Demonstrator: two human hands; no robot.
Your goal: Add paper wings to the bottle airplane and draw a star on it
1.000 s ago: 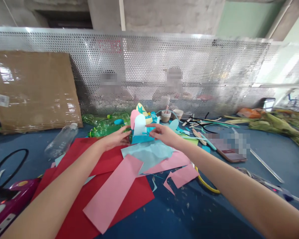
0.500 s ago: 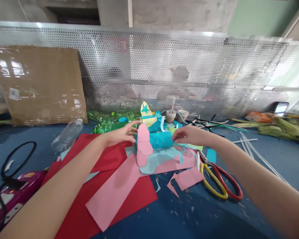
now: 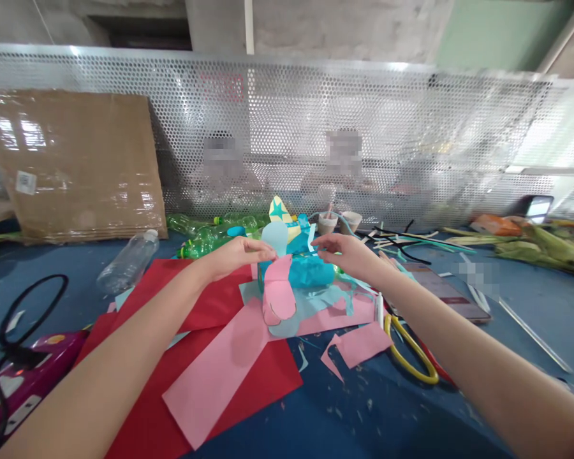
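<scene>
My left hand (image 3: 239, 255) pinches a light blue paper cutout (image 3: 274, 234) with a rounded top, held upright. Against it hangs a pink paper cutout (image 3: 279, 293), bent at its upper end and reaching down to the papers on the table. Behind these lies a bright blue wrapped roll (image 3: 316, 273) on its side. My right hand (image 3: 344, 252) hovers just above the roll, fingers curved and apart with nothing visible between them. A yellow paper piece with a blue star (image 3: 277, 209) stands farther back.
Scissors (image 3: 411, 350) lie partly under my right forearm, beside a flat device (image 3: 452, 293). Red sheets (image 3: 249, 382) and a pink strip (image 3: 220, 376) spread below. Plastic bottles (image 3: 129, 261), cups (image 3: 328, 223), cardboard (image 3: 76, 166) and a purple power strip (image 3: 33, 376) surround them.
The light blue cutout now stands up at my left fingers, and the pink one has bent down. My right hand has lifted off the roll's end and moved left. A flat device has appeared at right.
</scene>
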